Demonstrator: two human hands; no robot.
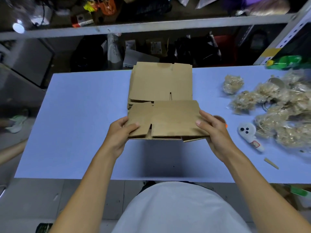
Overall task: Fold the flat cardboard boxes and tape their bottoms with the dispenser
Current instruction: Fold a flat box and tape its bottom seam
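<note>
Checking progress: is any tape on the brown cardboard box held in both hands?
No, the brown cardboard box gripped by the left hand and right hand shows bare flaps.

left hand (120,132), right hand (212,130), both gripping

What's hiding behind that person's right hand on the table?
Behind the right hand, a brown roll with an orange bit peeks out, probably the tape dispenser. The hand, gripping the cardboard box, covers most of it, so its shape can't be confirmed.
</note>
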